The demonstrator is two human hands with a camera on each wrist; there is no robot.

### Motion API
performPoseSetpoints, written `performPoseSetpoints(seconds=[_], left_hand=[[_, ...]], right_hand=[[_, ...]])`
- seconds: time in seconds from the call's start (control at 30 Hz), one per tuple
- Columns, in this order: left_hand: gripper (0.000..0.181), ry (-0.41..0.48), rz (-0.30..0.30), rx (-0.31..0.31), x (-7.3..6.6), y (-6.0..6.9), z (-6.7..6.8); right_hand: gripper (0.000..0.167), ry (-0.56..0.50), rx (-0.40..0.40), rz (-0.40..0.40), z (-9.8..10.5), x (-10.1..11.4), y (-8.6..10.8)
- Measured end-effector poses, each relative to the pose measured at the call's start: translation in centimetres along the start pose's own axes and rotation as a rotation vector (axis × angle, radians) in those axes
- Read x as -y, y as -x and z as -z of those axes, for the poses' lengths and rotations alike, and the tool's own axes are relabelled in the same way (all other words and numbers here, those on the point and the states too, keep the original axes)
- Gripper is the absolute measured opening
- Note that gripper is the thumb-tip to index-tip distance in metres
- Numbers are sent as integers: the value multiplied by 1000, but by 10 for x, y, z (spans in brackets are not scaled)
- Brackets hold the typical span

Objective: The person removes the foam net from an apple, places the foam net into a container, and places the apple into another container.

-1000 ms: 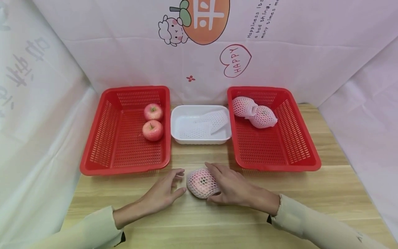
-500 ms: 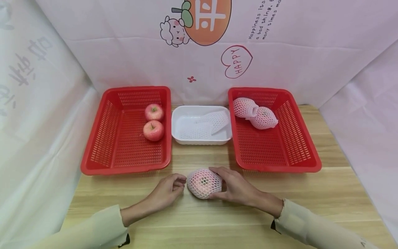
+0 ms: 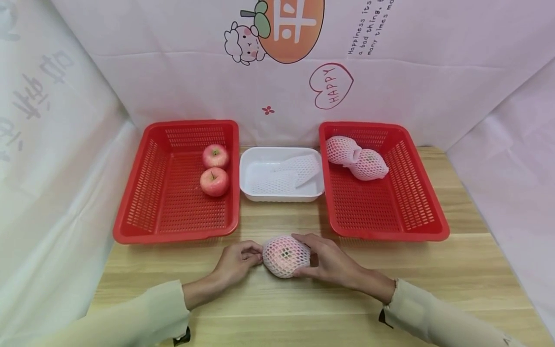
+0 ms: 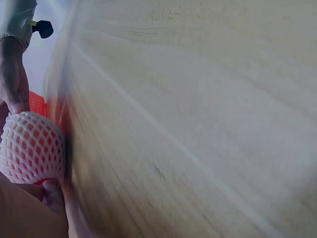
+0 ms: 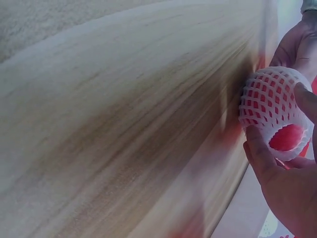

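Observation:
An apple (image 3: 286, 256) in a white foam net sleeve lies on the wooden table in the head view. My right hand (image 3: 331, 260) holds its right side between thumb and fingers. In the right wrist view, red apple skin shows through the round opening of the foam net (image 5: 277, 91). On the opposite side, my left hand (image 3: 237, 262) has its fingertips drawn together at the net's left edge. The left wrist view has the left thumb (image 4: 52, 193) against the lower rim of the foam net (image 4: 32, 148), pinching it; the other fingers are partly hidden.
At the back left, a red basket (image 3: 173, 236) contains two bare apples (image 3: 215, 182). A similar red basket (image 3: 390, 234) at the back right holds two net-wrapped apples (image 3: 368, 165). Between them, a white tray (image 3: 282, 197) contains loose foam nets (image 3: 299, 168). White cloth (image 3: 195, 86) surrounds the table.
My left hand has moved right, its spread fingers closing together at the net's left edge. My right hand has shifted slightly, still holding the wrapped apple, which has hardly moved.

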State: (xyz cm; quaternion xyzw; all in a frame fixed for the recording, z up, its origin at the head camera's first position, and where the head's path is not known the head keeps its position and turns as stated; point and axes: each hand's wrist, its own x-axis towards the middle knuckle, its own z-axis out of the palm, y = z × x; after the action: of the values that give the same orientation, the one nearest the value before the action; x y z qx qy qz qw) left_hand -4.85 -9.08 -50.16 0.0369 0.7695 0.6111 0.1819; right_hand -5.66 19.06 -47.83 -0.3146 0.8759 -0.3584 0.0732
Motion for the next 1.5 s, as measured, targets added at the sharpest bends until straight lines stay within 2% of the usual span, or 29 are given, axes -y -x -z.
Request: performPoseSetpoints(seconds=[0.17,0.3,0.43,0.53,0.73,0.97,1.2,1.37,1.5], left_hand=[[30,76,47,-24,-1,0,-1],[45,116,47,42,0,0,1],[58,121,16,110,1,0,1],[63,112,-3,128,2,-1,0],[77,155,-12,163,-1,-3,-6],[82,68,-47,137,-7,-3,-12],[83,56,-99,134,-21,0,-7],[83,23,-93,138,-30,2,-4],[83,-35,-101,135,-37,3,-3]], right_hand=[[79,-53,1,-1,1,-2,1],[76,-54,-14,18,0,-5,2],[73,-40,-41,43,-1,-7,3],[71,-25,-49,46,-1,-7,3],[69,-22,-50,27,-2,-5,1],[66,-57,-113,8,-2,2,2],[65,-93,-147,6,9,15,0],[63,-91,-162,21,17,23,-1],[59,-56,-189,57,22,27,-2]])
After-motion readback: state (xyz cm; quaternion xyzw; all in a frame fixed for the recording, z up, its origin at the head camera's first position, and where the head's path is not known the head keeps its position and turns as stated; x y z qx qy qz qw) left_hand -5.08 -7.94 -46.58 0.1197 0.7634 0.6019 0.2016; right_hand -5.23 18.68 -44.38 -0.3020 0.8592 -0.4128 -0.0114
